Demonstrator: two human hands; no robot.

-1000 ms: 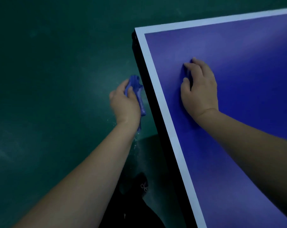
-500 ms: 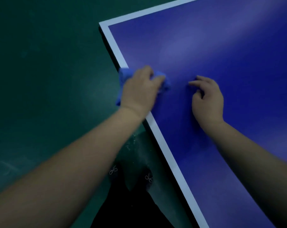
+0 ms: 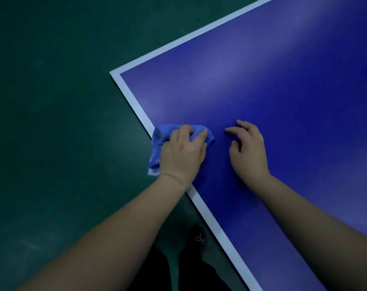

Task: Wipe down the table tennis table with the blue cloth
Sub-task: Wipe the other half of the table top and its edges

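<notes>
At table point(image 3: 262, 85) edge | left grip point(image 3: 181, 154) clutches blue cloth point(image 3: 157, 141) | right grip point(image 3: 248, 150) loose, empty

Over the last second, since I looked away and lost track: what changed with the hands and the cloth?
The left hand brought the blue cloth up from beside the table edge onto the table, now pressing it across the white border line. The right hand, which seemed to cover something dark blue, now rests bare on the surface. The left hand kept its grip on the cloth.

Dim light falls on dark green floor point(image 3: 52, 101).
</notes>
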